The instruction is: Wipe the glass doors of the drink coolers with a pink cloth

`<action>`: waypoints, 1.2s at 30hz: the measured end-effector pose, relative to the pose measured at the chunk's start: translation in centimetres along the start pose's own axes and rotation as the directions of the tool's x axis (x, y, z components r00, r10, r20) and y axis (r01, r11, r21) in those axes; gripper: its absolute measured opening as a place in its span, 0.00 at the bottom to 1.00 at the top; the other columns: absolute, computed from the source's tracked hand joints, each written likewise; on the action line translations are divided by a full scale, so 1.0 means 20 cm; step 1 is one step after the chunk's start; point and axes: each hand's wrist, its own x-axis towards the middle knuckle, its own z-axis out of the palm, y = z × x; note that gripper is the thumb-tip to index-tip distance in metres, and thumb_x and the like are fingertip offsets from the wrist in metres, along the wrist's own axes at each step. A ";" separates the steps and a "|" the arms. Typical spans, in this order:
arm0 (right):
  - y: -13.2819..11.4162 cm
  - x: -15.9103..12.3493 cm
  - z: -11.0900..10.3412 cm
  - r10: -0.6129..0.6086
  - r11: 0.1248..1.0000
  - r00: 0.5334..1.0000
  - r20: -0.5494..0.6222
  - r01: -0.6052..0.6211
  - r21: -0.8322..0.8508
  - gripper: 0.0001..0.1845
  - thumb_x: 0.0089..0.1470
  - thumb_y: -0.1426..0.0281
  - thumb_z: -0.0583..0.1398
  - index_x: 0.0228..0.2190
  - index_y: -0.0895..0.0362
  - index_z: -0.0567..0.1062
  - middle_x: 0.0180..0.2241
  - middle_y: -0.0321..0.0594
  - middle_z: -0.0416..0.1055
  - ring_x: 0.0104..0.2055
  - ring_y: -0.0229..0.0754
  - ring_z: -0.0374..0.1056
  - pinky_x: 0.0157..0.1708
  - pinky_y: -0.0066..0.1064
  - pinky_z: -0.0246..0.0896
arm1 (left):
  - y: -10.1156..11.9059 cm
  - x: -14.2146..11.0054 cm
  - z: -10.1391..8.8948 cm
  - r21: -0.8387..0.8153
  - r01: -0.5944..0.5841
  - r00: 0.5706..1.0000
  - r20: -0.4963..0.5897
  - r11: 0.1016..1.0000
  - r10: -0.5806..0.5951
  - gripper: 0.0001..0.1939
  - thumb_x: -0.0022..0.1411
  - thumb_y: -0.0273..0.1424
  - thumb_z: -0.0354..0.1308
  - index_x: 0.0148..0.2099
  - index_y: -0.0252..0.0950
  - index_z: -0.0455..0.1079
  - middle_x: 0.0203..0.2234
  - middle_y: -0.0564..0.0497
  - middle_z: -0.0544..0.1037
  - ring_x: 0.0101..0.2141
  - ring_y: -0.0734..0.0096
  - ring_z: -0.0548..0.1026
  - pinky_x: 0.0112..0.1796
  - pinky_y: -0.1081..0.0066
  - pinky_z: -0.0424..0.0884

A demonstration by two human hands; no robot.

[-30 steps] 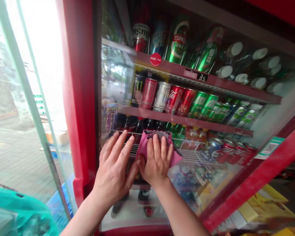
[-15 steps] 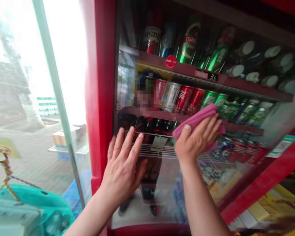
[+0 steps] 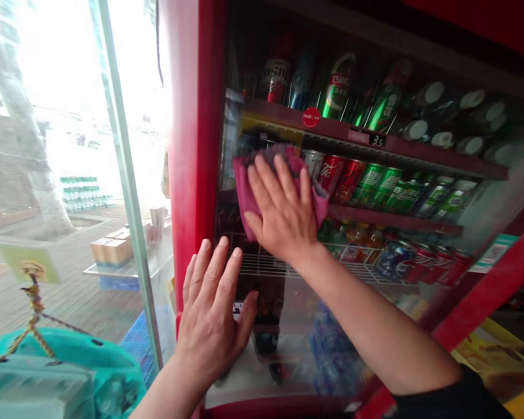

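A red drinks fridge with a glass door fills the view. My right hand lies flat, fingers spread, pressing a pink cloth against the upper left of the glass. My left hand rests open and flat on the glass lower down, near the door's left edge. Behind the glass stand shelves of cans and bottles.
A glass shop window with a pale green frame stands to the left, a street outside. A teal plastic thing sits at the bottom left. Yellow boxes lie at the lower right, beside the fridge's red frame.
My right hand has swept the pink cloth from the glass's middle right up and over to its upper left. My left hand has stayed flat on the glass.
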 end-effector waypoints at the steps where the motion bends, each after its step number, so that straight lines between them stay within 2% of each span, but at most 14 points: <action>1: 0.05 0.14 -0.04 0.059 0.998 0.998 0.000 -0.059 0.008 0.41 0.76 0.55 0.55 0.80 0.55 0.53 0.84 0.43 0.47 0.87 0.60 0.36 0.83 0.67 0.23 | 0.01 0.00 -0.01 0.003 0.003 1.000 0.006 1.000 -0.003 0.49 0.69 0.29 0.67 0.84 0.39 0.47 0.80 0.36 0.60 0.82 0.43 0.51 0.78 0.38 0.56; 4: 0.12 0.46 -0.11 0.167 0.985 0.985 -0.044 -0.165 0.048 0.40 0.77 0.59 0.50 0.82 0.56 0.47 0.85 0.44 0.39 0.87 0.62 0.25 0.81 0.74 0.26 | 0.02 0.00 -0.03 0.010 0.017 1.000 0.010 1.000 -0.017 0.51 0.68 0.29 0.67 0.84 0.38 0.46 0.81 0.35 0.58 0.82 0.42 0.49 0.78 0.36 0.56; 6: 0.07 0.52 -0.11 0.190 0.980 0.979 -0.070 -0.185 0.072 0.40 0.76 0.61 0.49 0.81 0.57 0.46 0.85 0.45 0.38 0.87 0.62 0.23 0.81 0.74 0.25 | 0.02 0.00 -0.04 0.017 0.028 1.000 -0.003 0.999 -0.028 0.51 0.68 0.29 0.68 0.84 0.37 0.47 0.81 0.36 0.57 0.82 0.41 0.48 0.78 0.36 0.54; 8: -0.05 0.43 -0.06 0.171 0.983 0.983 -0.063 -0.166 0.079 0.41 0.76 0.61 0.52 0.81 0.58 0.49 0.85 0.45 0.40 0.87 0.61 0.26 0.82 0.72 0.23 | 0.01 -0.01 -0.06 0.029 0.034 0.999 -0.009 0.999 -0.034 0.51 0.68 0.29 0.68 0.84 0.37 0.47 0.82 0.37 0.56 0.82 0.42 0.47 0.79 0.37 0.52; 12: -0.32 0.01 0.11 0.078 0.996 0.997 -0.014 -0.077 0.046 0.40 0.75 0.58 0.57 0.79 0.61 0.57 0.83 0.50 0.47 0.87 0.61 0.34 0.84 0.67 0.25 | -0.03 -0.03 -0.08 0.041 0.032 0.999 -0.027 0.999 -0.031 0.51 0.67 0.28 0.68 0.84 0.36 0.48 0.82 0.38 0.54 0.83 0.43 0.47 0.80 0.42 0.47; 16: -0.40 -0.23 0.20 -0.037 0.999 0.999 0.001 0.037 -0.013 0.37 0.77 0.57 0.53 0.78 0.60 0.59 0.83 0.45 0.49 0.87 0.57 0.37 0.84 0.65 0.35 | -0.02 -0.04 -0.06 0.017 0.029 0.999 -0.043 0.999 -0.028 0.53 0.66 0.28 0.70 0.85 0.38 0.47 0.82 0.39 0.54 0.82 0.40 0.47 0.80 0.40 0.46; 19: -0.27 -0.20 0.13 -0.084 0.996 0.994 0.075 0.086 -0.024 0.38 0.79 0.53 0.49 0.80 0.54 0.55 0.83 0.37 0.48 0.86 0.51 0.39 0.84 0.61 0.40 | 0.02 -0.01 -0.03 -0.006 0.016 0.999 -0.044 1.000 -0.016 0.53 0.66 0.29 0.70 0.85 0.40 0.47 0.83 0.40 0.53 0.82 0.40 0.48 0.80 0.39 0.46; 22: 0.00 -0.15 0.00 -0.052 0.995 0.995 0.083 0.059 -0.085 0.39 0.78 0.49 0.49 0.80 0.52 0.55 0.82 0.37 0.52 0.86 0.51 0.41 0.85 0.60 0.33 | 0.07 0.02 0.00 -0.022 -0.027 0.999 -0.045 0.999 0.026 0.52 0.67 0.28 0.69 0.85 0.40 0.48 0.83 0.42 0.53 0.82 0.42 0.47 0.81 0.42 0.45; 26: 0.44 -0.17 -0.16 0.187 0.959 0.979 -0.080 -0.199 -0.202 0.44 0.75 0.49 0.52 0.81 0.58 0.53 0.83 0.49 0.51 0.86 0.60 0.41 0.83 0.65 0.34 | 0.10 0.02 0.03 -0.005 0.006 0.999 -0.051 1.000 -0.007 0.51 0.68 0.29 0.69 0.85 0.41 0.49 0.83 0.43 0.53 0.82 0.42 0.47 0.81 0.40 0.45; 29: 0.64 -0.24 -0.19 0.450 0.836 0.832 -0.323 -0.520 -0.176 0.45 0.75 0.52 0.49 0.81 0.65 0.49 0.82 0.59 0.50 0.85 0.65 0.42 0.80 0.69 0.43 | 0.12 0.01 0.06 0.003 0.055 0.997 -0.054 0.999 -0.054 0.50 0.68 0.30 0.68 0.85 0.43 0.49 0.82 0.43 0.54 0.82 0.40 0.48 0.81 0.38 0.47; 31: 0.62 -0.29 -0.16 0.528 0.778 0.751 -0.397 -0.615 -0.128 0.45 0.76 0.54 0.48 0.81 0.66 0.47 0.81 0.64 0.50 0.85 0.68 0.42 0.78 0.72 0.46 | 0.14 0.02 0.09 0.010 0.071 0.996 -0.054 0.997 -0.071 0.50 0.69 0.31 0.68 0.85 0.43 0.49 0.82 0.43 0.54 0.82 0.40 0.48 0.80 0.36 0.46; 33: 0.52 -0.37 -0.12 0.457 0.839 0.821 -0.342 -0.526 -0.142 0.46 0.76 0.53 0.49 0.81 0.66 0.46 0.81 0.64 0.51 0.85 0.69 0.41 0.78 0.72 0.44 | 0.18 0.04 0.13 0.016 0.064 0.997 -0.049 0.998 -0.064 0.49 0.69 0.31 0.68 0.85 0.43 0.49 0.82 0.43 0.54 0.82 0.41 0.47 0.80 0.36 0.46; 35: 0.41 -0.46 -0.08 0.198 0.959 0.966 -0.165 -0.226 -0.172 0.44 0.76 0.52 0.52 0.81 0.61 0.50 0.80 0.55 0.56 0.85 0.62 0.42 0.81 0.68 0.39 | 0.22 0.07 0.17 0.012 0.044 0.998 -0.046 0.999 -0.044 0.49 0.69 0.32 0.68 0.85 0.43 0.49 0.83 0.44 0.54 0.82 0.41 0.47 0.80 0.37 0.45; 36: 0.38 -0.50 -0.07 0.061 0.984 0.995 -0.076 -0.073 -0.163 0.43 0.75 0.51 0.53 0.80 0.57 0.54 0.80 0.49 0.59 0.85 0.58 0.43 0.82 0.64 0.37 | 0.24 0.08 0.19 0.009 0.033 0.998 -0.045 0.999 -0.032 0.50 0.69 0.33 0.68 0.85 0.43 0.49 0.83 0.44 0.53 0.82 0.42 0.47 0.80 0.37 0.45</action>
